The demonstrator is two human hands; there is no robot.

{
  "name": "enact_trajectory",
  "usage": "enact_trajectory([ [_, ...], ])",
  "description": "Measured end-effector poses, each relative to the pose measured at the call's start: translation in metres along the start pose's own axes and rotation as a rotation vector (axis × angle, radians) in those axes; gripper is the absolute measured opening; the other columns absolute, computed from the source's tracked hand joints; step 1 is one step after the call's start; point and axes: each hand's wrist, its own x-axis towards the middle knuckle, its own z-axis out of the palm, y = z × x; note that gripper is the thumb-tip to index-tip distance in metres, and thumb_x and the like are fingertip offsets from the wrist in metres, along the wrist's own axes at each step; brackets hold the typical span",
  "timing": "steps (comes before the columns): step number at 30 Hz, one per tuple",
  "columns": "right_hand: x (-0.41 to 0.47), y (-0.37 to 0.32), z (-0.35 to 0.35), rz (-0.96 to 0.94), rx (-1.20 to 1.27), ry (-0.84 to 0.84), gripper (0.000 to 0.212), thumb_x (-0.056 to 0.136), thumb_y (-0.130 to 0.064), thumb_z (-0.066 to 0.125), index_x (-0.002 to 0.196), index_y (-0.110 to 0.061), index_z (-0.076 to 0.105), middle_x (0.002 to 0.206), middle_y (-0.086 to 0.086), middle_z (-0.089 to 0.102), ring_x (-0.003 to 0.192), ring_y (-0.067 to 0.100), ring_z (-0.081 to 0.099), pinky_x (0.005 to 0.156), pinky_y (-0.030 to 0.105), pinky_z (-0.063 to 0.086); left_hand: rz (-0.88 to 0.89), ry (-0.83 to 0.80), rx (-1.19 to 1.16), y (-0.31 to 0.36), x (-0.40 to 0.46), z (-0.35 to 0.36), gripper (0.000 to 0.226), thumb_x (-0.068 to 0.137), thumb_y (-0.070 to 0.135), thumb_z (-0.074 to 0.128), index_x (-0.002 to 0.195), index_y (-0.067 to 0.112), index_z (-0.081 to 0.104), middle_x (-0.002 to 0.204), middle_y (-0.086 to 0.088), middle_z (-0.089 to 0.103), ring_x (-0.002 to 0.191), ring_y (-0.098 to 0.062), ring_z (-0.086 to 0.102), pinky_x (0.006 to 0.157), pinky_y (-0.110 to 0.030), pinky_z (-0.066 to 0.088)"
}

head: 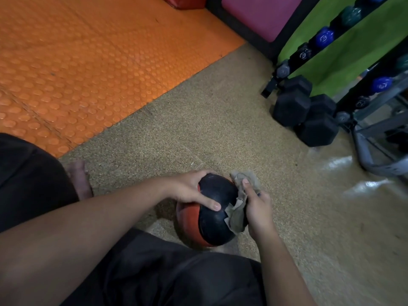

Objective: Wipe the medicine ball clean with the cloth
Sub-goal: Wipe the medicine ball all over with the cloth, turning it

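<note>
A black and orange-red medicine ball (215,219) rests on the speckled tan floor between my knees. My left hand (192,188) grips its top left side, fingers curled over the far edge and thumb laid across the black panel. My right hand (257,208) holds a crumpled grey-brown cloth (239,208) and presses it against the ball's right side, thumb on top of the cloth. The ball's underside and far side are hidden.
An orange studded mat (88,62) covers the floor to the left and behind. Black hex dumbbells (304,109) lie at the right beside a rack (362,69) of blue and black weights. My bare foot (79,180) and dark trousers (154,272) flank the ball.
</note>
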Motion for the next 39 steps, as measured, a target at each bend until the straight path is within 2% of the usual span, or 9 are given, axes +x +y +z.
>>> enact_trajectory([
  [7,0.002,0.006,-0.005,0.130,0.148,-0.036,0.034,0.104,-0.030,0.058,0.133,-0.016,0.068,0.121,0.004,0.076,0.114,0.018,0.072,0.102,0.041,0.053,-0.141,0.096,-0.026,-0.004,-0.001,-0.013,0.127,0.040,0.089,0.085,0.150,0.040,0.044,0.140,0.012,0.060,0.124,-0.017,0.062,0.108,-0.042,0.052],
  [14,-0.001,0.009,-0.004,0.153,0.071,0.051,0.022,0.102,-0.023,0.059,0.108,-0.013,0.077,0.104,0.006,0.080,0.102,0.023,0.075,0.092,0.041,0.056,-0.369,0.023,-0.232,0.013,-0.013,0.002,0.087,0.057,0.075,0.089,0.131,0.045,0.055,0.138,-0.007,0.061,0.122,-0.048,0.062,0.069,-0.065,0.063],
  [18,-0.010,0.013,0.007,-0.284,-0.436,0.166,0.013,0.098,-0.028,0.064,0.104,-0.019,0.072,0.110,-0.003,0.067,0.099,0.020,0.068,0.094,0.048,0.055,-0.331,0.097,-0.209,0.015,-0.016,0.014,0.094,0.056,0.067,0.095,0.135,0.040,0.050,0.125,0.001,0.063,0.104,-0.036,0.070,0.059,-0.056,0.064],
  [22,-0.035,0.015,0.013,-0.801,-0.875,-0.214,0.039,0.089,-0.021,0.055,0.123,-0.023,0.072,0.120,-0.013,0.061,0.118,0.015,0.059,0.103,0.034,0.045,-0.280,0.118,-0.087,0.004,-0.020,0.027,0.109,0.050,0.066,0.095,0.142,0.045,0.041,0.120,0.007,0.062,0.097,-0.023,0.072,0.057,-0.053,0.065],
  [25,-0.021,0.007,-0.011,-0.498,-0.613,-0.026,0.018,0.098,-0.014,0.063,0.111,-0.019,0.074,0.102,-0.018,0.065,0.111,0.013,0.065,0.090,0.024,0.047,-0.246,0.100,-0.046,0.005,-0.024,0.028,0.121,0.049,0.066,0.098,0.151,0.050,0.034,0.132,0.013,0.058,0.113,-0.018,0.062,0.053,-0.033,0.056],
  [27,-0.018,0.004,-0.010,-0.264,-0.555,0.117,0.015,0.101,-0.018,0.063,0.098,-0.032,0.068,0.092,-0.018,0.062,0.101,0.018,0.068,0.080,0.016,0.046,-0.238,0.092,-0.046,0.006,-0.020,0.030,0.125,0.046,0.067,0.097,0.151,0.050,0.032,0.134,0.014,0.054,0.118,-0.018,0.058,0.056,-0.032,0.056],
  [32,-0.060,0.019,0.013,-0.875,-0.932,-0.238,0.045,0.086,-0.018,0.055,0.125,-0.035,0.067,0.121,-0.019,0.062,0.129,0.014,0.053,0.110,0.033,0.038,-0.188,0.115,-0.004,-0.007,-0.012,0.032,0.119,0.057,0.055,0.097,0.154,0.046,0.029,0.128,0.007,0.064,0.111,-0.018,0.065,0.069,-0.038,0.064],
  [34,-0.041,0.016,-0.001,-0.786,-0.880,-0.184,0.042,0.089,-0.018,0.055,0.124,-0.035,0.072,0.121,-0.023,0.063,0.125,0.015,0.054,0.107,0.037,0.043,-0.194,0.110,-0.031,-0.007,-0.010,0.035,0.123,0.050,0.064,0.098,0.152,0.047,0.030,0.129,0.009,0.063,0.112,-0.017,0.065,0.060,-0.029,0.061],
  [39,-0.055,0.008,0.018,-0.668,-0.917,-0.020,0.025,0.091,-0.024,0.056,0.108,-0.035,0.072,0.108,-0.017,0.063,0.108,0.020,0.056,0.090,0.040,0.046,-0.136,0.142,-0.006,-0.014,0.002,0.039,0.143,0.028,0.075,0.091,0.154,0.039,0.035,0.133,0.009,0.063,0.120,-0.016,0.063,0.103,-0.039,0.056],
])
